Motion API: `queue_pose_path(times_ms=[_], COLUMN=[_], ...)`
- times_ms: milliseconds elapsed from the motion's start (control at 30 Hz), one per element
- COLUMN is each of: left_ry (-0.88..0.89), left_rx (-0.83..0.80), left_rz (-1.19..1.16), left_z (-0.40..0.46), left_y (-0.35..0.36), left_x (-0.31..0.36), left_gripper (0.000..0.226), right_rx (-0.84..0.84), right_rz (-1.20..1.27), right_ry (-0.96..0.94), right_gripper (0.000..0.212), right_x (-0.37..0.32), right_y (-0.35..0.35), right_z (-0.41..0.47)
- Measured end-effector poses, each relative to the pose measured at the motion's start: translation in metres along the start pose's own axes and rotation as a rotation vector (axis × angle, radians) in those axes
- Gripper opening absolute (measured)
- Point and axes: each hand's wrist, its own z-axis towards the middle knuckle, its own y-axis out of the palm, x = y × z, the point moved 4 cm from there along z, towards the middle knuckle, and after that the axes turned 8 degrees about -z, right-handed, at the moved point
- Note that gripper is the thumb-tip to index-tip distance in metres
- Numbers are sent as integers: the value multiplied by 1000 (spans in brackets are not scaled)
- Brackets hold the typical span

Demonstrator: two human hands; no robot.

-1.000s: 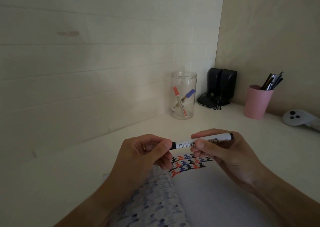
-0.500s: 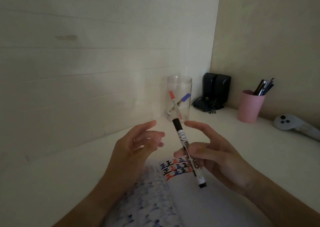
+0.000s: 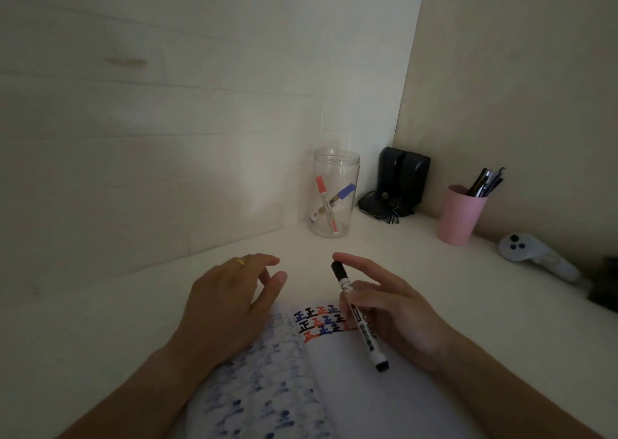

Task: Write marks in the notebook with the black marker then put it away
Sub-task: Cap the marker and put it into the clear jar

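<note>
An open notebook [image 3: 341, 381] lies on the white desk in front of me, with rows of black, red and blue marks at the top of its right page. My right hand [image 3: 398, 315] holds the black marker [image 3: 359, 318] over that page. The marker is capped, its black cap pointing away from me and its other end toward me. My left hand [image 3: 227, 301] hovers over the notebook's left page with fingers apart and holds nothing. A ring sits on one of its fingers.
A clear jar [image 3: 335, 192] with a red and a blue marker stands by the back wall. Right of it are black speakers [image 3: 401, 181], a pink cup [image 3: 460, 214] of pens and a white controller [image 3: 535, 256]. The desk [image 3: 100, 321] spreads left.
Both hands held the marker level a second ago. My left hand let go and opened. My right hand turned the marker, cap pointing away, and lowered it over the page.
</note>
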Motion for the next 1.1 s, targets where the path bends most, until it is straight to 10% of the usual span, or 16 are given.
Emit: queue_pose_path(times_ms=[433, 733, 1100], left_ry=[23, 19, 10], left_rx=[58, 41, 19], left_rz=[40, 75, 82], left_z=[0, 1, 2], left_y=[-7, -6, -5], left_x=[-3, -2, -2], left_gripper=[41, 38, 38], right_rx=[915, 891, 794], right_rz=[-638, -1223, -1146], right_ry=[-716, -431, -189], right_gripper=[44, 28, 12], right_x=[-167, -127, -109], right_y=[-47, -65, -67], right_z=[121, 194, 209])
